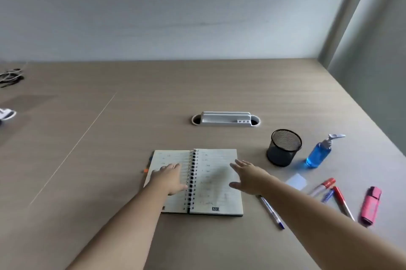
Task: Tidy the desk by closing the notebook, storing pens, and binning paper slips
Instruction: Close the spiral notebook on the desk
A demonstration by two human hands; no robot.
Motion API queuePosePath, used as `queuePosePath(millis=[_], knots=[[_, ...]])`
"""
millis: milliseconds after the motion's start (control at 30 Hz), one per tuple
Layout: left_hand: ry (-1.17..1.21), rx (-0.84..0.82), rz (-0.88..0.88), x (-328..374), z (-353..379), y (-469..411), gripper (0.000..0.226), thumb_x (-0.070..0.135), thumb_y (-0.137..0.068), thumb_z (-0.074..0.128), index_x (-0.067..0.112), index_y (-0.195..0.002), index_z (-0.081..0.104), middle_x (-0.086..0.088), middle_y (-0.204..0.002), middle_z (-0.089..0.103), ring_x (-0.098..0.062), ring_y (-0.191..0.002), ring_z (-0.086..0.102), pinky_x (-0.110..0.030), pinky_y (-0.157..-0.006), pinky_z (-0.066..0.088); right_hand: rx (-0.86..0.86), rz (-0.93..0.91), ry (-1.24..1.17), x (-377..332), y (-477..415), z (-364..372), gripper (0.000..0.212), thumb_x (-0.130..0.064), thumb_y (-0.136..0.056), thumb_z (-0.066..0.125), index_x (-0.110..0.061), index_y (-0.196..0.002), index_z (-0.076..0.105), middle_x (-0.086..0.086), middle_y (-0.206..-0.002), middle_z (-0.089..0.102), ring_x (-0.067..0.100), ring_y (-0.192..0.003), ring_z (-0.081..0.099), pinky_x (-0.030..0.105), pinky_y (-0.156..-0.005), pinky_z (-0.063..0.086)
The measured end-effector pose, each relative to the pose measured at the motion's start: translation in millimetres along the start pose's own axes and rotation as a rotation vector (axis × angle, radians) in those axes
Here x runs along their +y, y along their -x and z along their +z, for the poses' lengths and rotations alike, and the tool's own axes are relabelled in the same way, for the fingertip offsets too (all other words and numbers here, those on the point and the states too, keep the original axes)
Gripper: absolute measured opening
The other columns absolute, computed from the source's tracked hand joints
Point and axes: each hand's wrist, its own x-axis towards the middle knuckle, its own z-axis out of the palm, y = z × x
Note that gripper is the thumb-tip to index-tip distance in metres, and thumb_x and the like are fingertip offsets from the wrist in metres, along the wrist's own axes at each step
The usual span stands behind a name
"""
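Right now the wood-grain surface [153, 102] fills most of the view, grey wall behind it. Spiral notebook [216, 181] lies open and flat near the front centre, lined pages with faint writing, black wire binding down the middle. Left hand [170, 178] rests palm-down on the left page, fingers spread, thumb by the spiral, gripping nothing. Right hand [249, 176] is over the right edge of the right page, open, fingers loosely spread, holding nothing; cannot tell if it touches the paper.

Black mesh pen cup [283, 147] stands upright to the right of the notebook, well apart from it. Blue pump bottle [319, 153] stands just beside the cup, further right. White cable tray [226, 119] sits in an oval slot behind the notebook.

Pink highlighter [371, 205] lies far right near the surface edge. Red marker [342, 202] lies left of it, a white marker with a red cap [323, 186] and a small blue pen [327, 195] bunched at its top end, partly hidden by the right forearm. Blue ballpoint [272, 212] lies diagonal just beside the notebook's lower right corner. Pale paper slip [296, 181] lies flat between the cup and the markers. Tangled cables [11, 76] at far left.
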Motion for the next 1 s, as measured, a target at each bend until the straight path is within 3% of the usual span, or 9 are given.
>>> queuePosePath(millis=[133, 300, 467, 600, 1000], knots=[[0.056, -0.071, -0.048, -9, 18, -18, 0.098, 0.055, -0.083, 0.060, 0.021, -0.153, 0.000, -0.003, -0.164, -0.002, -0.027, -0.150, 0.008, -0.049, -0.118, 0.024, 0.023, -0.010, 0.022, -3, -22, 8, 0.084, -0.048, -0.087, 0.055, -0.021, -0.150, 0.006, 0.001, -0.161, 0.003, 0.020, -0.148, 0.005, 0.043, -0.118, 0.020], [0.113, -0.104, -0.060, -19, 26, -45, 0.124, 0.053, -0.068, 0.077, 0.022, -0.152, -0.008, -0.004, -0.161, -0.019, -0.032, -0.150, -0.004, -0.055, -0.116, 0.026, 0.072, 0.010, -0.044, -7, -58, 2, 0.114, -0.057, -0.069, 0.071, -0.019, -0.150, 0.000, 0.000, -0.161, -0.001, 0.020, -0.148, 0.000, 0.042, -0.119, 0.013], [0.096, -0.190, -0.078, -18, 22, -64, 0.142, 0.050, -0.059, 0.084, 0.015, -0.149, -0.020, -0.015, -0.157, -0.027, -0.042, -0.147, -0.010, -0.054, -0.119, 0.019, -0.034, 0.113, -0.005, -5, -85, -8, 0.144, -0.065, -0.047, 0.079, -0.015, -0.149, -0.009, 0.003, -0.160, -0.010, 0.025, -0.148, -0.008, 0.050, -0.121, 0.005], [0.061, -0.229, -0.093, -18, 23, -75, 0.147, 0.052, -0.056, 0.085, 0.013, -0.148, -0.024, -0.020, -0.155, -0.030, -0.046, -0.145, -0.013, -0.055, -0.119, 0.018, -0.070, 0.137, 0.022, -7, -93, -11, 0.145, -0.066, -0.042, 0.080, -0.015, -0.149, -0.003, 0.005, -0.160, -0.008, 0.027, -0.148, -0.007, 0.056, -0.119, 0.004], [0.056, -0.203, -0.111, -15, 18, -68, 0.145, 0.050, -0.055, 0.085, 0.015, -0.149, -0.020, -0.018, -0.157, -0.025, -0.046, -0.146, -0.007, -0.055, -0.117, 0.025, 0.086, 0.128, 0.064, -8, -79, -3, 0.135, -0.071, -0.043, 0.076, -0.021, -0.147, 0.006, 0.007, -0.158, 0.013, 0.029, -0.146, 0.008, 0.053, -0.118, 0.015]])
